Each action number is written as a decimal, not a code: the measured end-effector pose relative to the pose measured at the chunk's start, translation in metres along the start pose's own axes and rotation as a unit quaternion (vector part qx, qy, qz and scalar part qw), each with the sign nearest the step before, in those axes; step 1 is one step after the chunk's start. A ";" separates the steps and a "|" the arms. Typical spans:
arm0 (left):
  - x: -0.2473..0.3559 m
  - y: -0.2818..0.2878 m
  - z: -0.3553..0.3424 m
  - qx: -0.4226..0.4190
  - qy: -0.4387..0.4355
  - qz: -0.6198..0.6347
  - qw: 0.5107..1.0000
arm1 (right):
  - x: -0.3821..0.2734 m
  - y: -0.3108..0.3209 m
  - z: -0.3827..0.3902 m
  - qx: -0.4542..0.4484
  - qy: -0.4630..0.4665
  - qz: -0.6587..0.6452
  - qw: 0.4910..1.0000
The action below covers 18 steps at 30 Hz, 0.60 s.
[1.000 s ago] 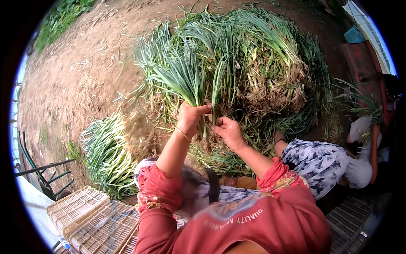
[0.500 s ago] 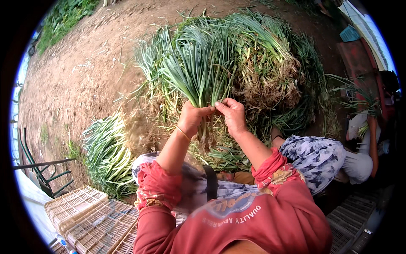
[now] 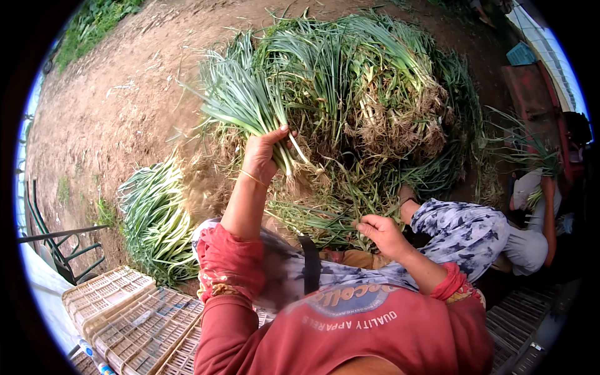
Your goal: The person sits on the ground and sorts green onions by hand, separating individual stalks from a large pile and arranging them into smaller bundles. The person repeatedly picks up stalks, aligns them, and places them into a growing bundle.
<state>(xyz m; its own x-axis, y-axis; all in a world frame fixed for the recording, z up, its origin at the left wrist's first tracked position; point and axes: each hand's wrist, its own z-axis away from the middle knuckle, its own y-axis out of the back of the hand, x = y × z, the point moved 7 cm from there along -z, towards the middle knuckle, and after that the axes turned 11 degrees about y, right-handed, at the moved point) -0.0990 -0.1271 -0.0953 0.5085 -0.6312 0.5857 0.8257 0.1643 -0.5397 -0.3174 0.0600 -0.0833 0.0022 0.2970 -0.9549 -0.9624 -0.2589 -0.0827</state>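
Observation:
My left hand point(image 3: 261, 155) is closed round a bunch of green onions point(image 3: 240, 103), its long leaves fanned up and left, its pale stems and roots hanging below the fist. One stem slants out to the right of the others. My right hand point(image 3: 382, 236) is apart from the bunch, lower and to the right, over my lap. Its thumb and forefinger come together; whether anything thin is between them, I cannot make out. Beneath both hands lies a litter of loose leaves point(image 3: 312, 215). Beyond stands a large heap of green onions point(image 3: 387, 81) with brown, root-covered ends.
A neater pile of pale-stemmed green onions point(image 3: 159, 219) lies at the left. Cream plastic crates point(image 3: 147, 325) stand at the lower left, near a dark metal frame point(image 3: 59, 250). At the right, another person's hand point(image 3: 549, 186) is beside some green onions point(image 3: 531, 150).
My right hand has left the bunch and moved down and right toward my lap. My left hand has shifted slightly left and up, tilting the bunch leftward.

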 end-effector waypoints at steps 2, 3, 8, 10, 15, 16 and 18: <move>-0.008 -0.011 0.008 -0.026 0.024 -0.026 0.999 | -0.004 0.005 -0.020 0.018 0.023 0.059 0.998; -0.012 -0.014 0.009 -0.044 0.024 -0.025 0.998 | -0.014 -0.003 -0.036 0.030 0.026 0.013 0.999; -0.034 -0.033 0.025 -0.059 0.061 -0.007 0.996 | -0.033 -0.048 -0.102 -0.051 0.071 0.182 0.979; -0.037 -0.027 0.025 -0.067 0.079 -0.027 0.994 | -0.024 -0.054 -0.100 -0.009 0.192 0.195 0.962; -0.032 -0.028 0.033 -0.070 0.043 -0.060 0.995 | 0.001 -0.017 -0.086 -0.020 0.192 0.381 0.904; -0.030 -0.027 0.033 -0.073 0.032 -0.068 0.994 | -0.005 0.005 -0.091 0.069 0.193 0.304 0.930; -0.028 -0.025 0.038 -0.061 0.016 -0.087 0.994 | -0.068 0.023 -0.105 0.183 0.307 0.260 0.897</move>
<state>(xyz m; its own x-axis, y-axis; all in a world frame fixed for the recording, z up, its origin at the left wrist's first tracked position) -0.1244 -0.0846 -0.0755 0.3514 -0.6668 0.6573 0.8634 -0.0406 -0.5028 -0.3110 -0.0629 -0.0502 -0.4320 -0.3673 -0.8237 -0.9010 0.1359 0.4120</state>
